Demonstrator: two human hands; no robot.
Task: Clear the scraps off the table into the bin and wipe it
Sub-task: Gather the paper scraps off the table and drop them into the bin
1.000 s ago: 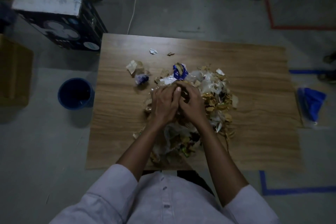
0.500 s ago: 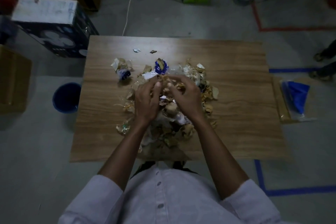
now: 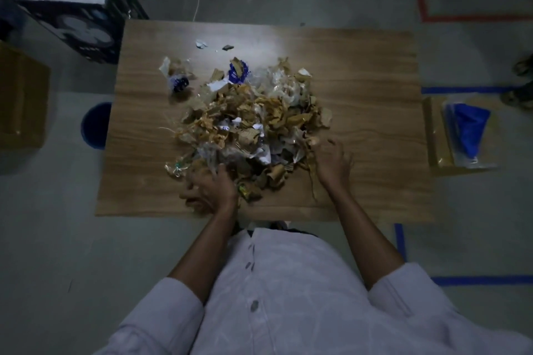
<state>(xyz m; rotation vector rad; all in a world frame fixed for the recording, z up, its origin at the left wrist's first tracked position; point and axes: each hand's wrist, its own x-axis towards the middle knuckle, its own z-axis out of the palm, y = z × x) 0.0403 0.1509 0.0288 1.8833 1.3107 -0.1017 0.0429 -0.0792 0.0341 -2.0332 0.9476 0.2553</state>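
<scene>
Heap of paper and wrapper scraps (image 3: 251, 124) in the middle of the tabletop (image 3: 369, 89). Left hand (image 3: 210, 189) at the heap's near-left edge, fingers spread, gripping nothing. Right hand (image 3: 331, 163) at its near-right edge, fingers likewise splayed. Blue bin (image 3: 93, 125) on the floor (image 3: 43, 225), left of the tabletop, partly hidden under its edge.
</scene>
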